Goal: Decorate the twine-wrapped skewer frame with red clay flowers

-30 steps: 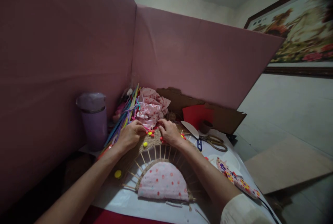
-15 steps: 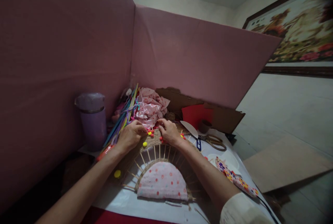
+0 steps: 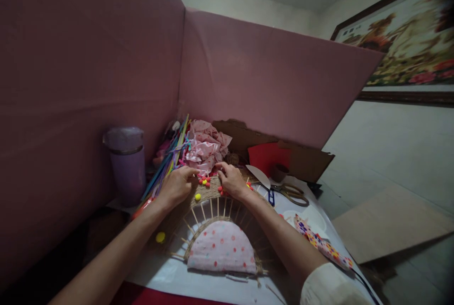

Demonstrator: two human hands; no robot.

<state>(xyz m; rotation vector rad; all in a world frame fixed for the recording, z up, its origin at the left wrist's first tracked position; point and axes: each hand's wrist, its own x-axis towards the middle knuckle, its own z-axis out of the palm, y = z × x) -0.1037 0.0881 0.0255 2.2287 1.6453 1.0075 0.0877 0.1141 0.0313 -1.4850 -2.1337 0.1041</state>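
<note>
Both hands rest on the far rim of the woven fan (image 3: 213, 201): left hand (image 3: 176, 186) and right hand (image 3: 232, 179) pinch small pompoms (image 3: 205, 181) between them, fingers narrow.

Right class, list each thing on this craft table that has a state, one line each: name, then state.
left hand: fingers resting on woven fan rim
right hand: fingertips pressed on rim
woven fan: flat, pom-poms along top
purple tumbler: upright, lid on
scissors: lying flat, untouched
pink cloth: crumpled
</note>
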